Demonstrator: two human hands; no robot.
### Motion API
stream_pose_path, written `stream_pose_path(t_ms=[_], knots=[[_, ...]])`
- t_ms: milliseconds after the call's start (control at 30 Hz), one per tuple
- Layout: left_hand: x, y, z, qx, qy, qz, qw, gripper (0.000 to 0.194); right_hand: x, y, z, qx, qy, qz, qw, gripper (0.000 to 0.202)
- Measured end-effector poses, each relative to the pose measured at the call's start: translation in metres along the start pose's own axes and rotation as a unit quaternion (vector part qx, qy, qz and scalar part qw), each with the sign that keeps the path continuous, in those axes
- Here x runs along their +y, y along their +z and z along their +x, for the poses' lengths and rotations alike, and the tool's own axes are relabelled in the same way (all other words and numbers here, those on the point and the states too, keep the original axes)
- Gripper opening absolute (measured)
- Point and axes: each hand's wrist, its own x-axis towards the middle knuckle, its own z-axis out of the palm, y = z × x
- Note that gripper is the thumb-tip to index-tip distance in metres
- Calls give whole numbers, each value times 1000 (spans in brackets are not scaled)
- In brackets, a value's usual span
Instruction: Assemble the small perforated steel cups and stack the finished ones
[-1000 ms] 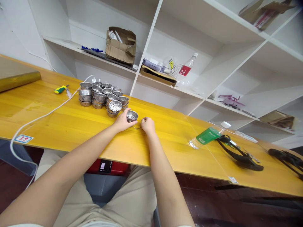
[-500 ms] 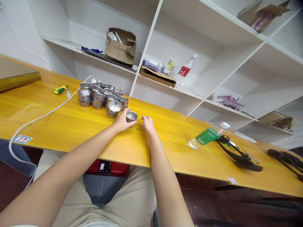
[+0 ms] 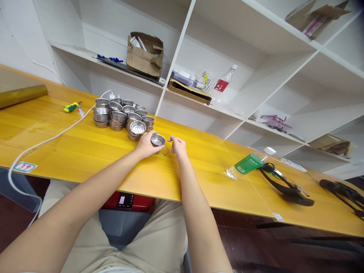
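My left hand [image 3: 146, 146] holds a small perforated metal cup [image 3: 158, 140] by its left side, low over the table. A thin wire ring [image 3: 164, 152] shows just below and right of the cup. To the right of the cup is my right hand [image 3: 178, 146], its fingers bent and the index finger pointing towards the cup; whether anything is between the fingers is too small to tell. Several stacked metal cups [image 3: 117, 116] stand behind and left of my left hand, with one tilted cup [image 3: 138, 128] nearest to it.
On the yellow table [image 3: 204, 170] a white cable [image 3: 57, 134] runs along the left, near a green-yellow screwdriver [image 3: 71, 107]. A green-labelled bottle [image 3: 250, 163] lies tilted at the right, beside black straps [image 3: 284, 189]. White shelves [image 3: 199, 100] rise behind.
My right hand's index finger has lifted and stretched a little to the left, towards the cup. My left hand and its cup have hardly moved.
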Motion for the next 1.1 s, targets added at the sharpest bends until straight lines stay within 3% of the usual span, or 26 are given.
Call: stream_pose_path(t_ms=[167, 533, 1100], knots=[[3, -1, 1, 16, 13, 6, 1000, 59, -3, 0, -3, 12, 11, 20, 1000, 43], [5, 1, -1, 8, 9, 39, 999, 63, 10, 4, 7, 24, -36, -69, 997, 51], [12, -1, -1, 12, 7, 78, 997, 69, 4, 8, 0, -35, 4, -10, 999, 41]])
